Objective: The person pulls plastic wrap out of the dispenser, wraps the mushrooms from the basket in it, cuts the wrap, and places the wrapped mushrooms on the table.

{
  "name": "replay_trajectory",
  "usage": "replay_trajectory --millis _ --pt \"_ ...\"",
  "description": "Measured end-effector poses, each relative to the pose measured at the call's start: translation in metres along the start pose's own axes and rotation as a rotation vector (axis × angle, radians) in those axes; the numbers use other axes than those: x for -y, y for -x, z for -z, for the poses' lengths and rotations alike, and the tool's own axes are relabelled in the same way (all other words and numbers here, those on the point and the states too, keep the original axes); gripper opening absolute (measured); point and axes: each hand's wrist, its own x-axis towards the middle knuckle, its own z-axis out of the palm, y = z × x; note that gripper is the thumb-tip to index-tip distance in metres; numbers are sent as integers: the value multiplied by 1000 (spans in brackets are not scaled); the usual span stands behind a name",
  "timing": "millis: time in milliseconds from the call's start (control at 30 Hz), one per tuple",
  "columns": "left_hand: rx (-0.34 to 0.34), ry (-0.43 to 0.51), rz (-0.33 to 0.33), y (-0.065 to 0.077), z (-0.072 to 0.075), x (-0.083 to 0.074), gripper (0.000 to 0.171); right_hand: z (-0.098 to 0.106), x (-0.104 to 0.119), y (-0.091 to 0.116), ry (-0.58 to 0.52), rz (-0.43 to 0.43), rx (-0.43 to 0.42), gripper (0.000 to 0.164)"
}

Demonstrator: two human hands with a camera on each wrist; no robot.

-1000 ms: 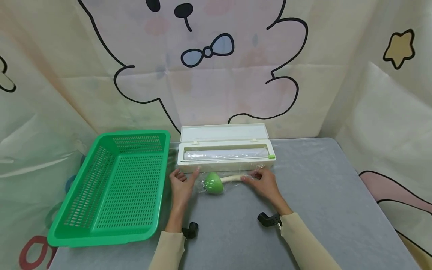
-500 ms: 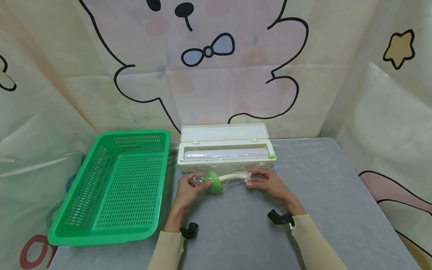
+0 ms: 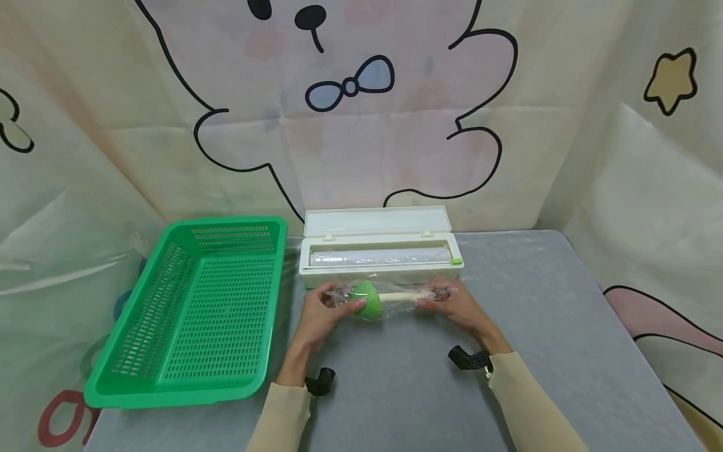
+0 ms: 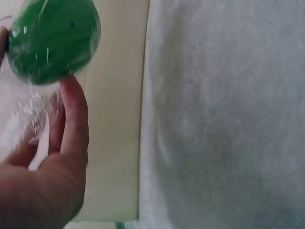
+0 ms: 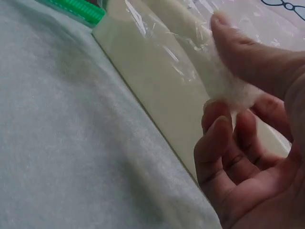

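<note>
A utensil [image 3: 369, 300] with a rounded green head and a long cream handle is wrapped in clear cling film [image 3: 398, 306], held up just in front of a white film dispenser [image 3: 381, 276]. My left hand [image 3: 316, 317] grips the head end, thumb on the green part and fingers curled behind in the bunched film. In the left wrist view the green head [image 4: 55, 40] shows through film, fingertips against its edge. My right hand [image 3: 457, 307] holds the handle end; in the right wrist view its thumb and fingers pinch gathered film [image 5: 233, 90] there.
The dispenser's lid [image 3: 378, 221] stands raised at the back, with a roll of film [image 3: 381, 257] inside and a small green piece [image 3: 456, 261] at its right end. A green plastic basket [image 3: 262, 351] stands to the left on the grey cloth-covered table [image 3: 395, 389].
The left hand has closed on the green head after standing beside it with fingers spread. The right hand has shifted rightward to the handle's end, and the wrapped utensil has moved slightly right.
</note>
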Motion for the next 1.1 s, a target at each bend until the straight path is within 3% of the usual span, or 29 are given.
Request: replay_trajectory --millis 100,200,300,500,633,700,800,900,967,1100 --pt "-25 17 -17 0 -1 -2 40 0 0 0 16 11 -23 24" --pt "-44 92 -37 -1 -1 -2 31 1 0 1 4 39 -50 20" --pt "-103 134 -89 -3 -5 -3 23 -1 0 1 9 76 -95 15" --pt "-366 -26 -280 -5 -20 -6 11 -12 4 -1 -21 99 -163 14" --pt "-455 -132 -335 -4 -28 -9 11 -18 8 -1 -42 76 -212 18" --pt "-425 -168 -325 -2 -29 -12 15 -21 10 -1 -51 65 -234 19" --pt "-307 -150 -295 0 -28 -19 28 -22 12 -1 -70 41 -264 22" --pt "-196 -43 -253 0 -24 -24 28 -21 13 0 -111 25 -265 24" --pt "-171 42 -230 -2 -20 -25 25 -19 14 0 -151 29 -229 29" --pt "-84 226 -194 -5 -15 -23 51 -16 14 1 -259 101 -90 35"
